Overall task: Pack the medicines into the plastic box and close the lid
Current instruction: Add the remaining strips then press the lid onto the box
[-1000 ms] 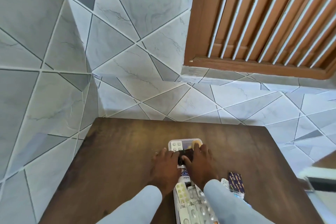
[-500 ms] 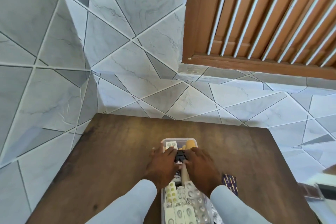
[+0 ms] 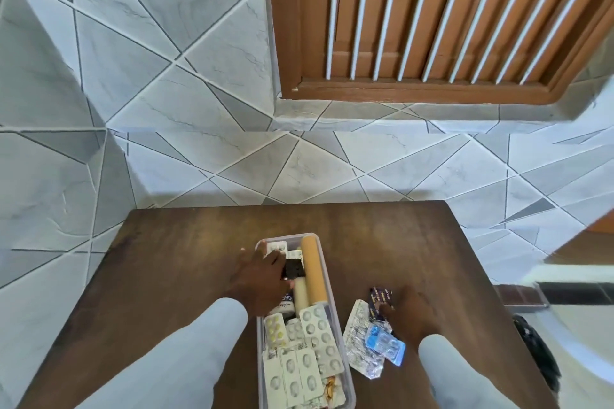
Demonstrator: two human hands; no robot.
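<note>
Clear plastic box (image 3: 327, 289) lying lengthwise at the middle of the dark wooden table (image 3: 186, 249), open, no lid in sight. Inside: a tan tube (image 3: 313, 269) along the right wall, a pale cream tube (image 3: 300, 294) just beside it, a small black packet (image 3: 293, 268) near the far end, white blister strips (image 3: 300, 372) filling the near half, one yellow-pill strip (image 3: 276, 330) among them. Left hand (image 3: 257, 279) reaching into the far part of the box, fingers spread and resting on the black packet, not clamped round it. Right hand (image 3: 410, 312) down on the table to the right of the box, fingertips touching a dark purple strip (image 3: 380, 299); grip on it impossible to tell. Just beside: a crumpled silver blister sheet (image 3: 360, 345) with a blue blister pack (image 3: 385, 344) lying across it. Beyond the table, grey-and-white tiled wall (image 3: 166, 76) and a brown slatted shutter (image 3: 432, 16).
</note>
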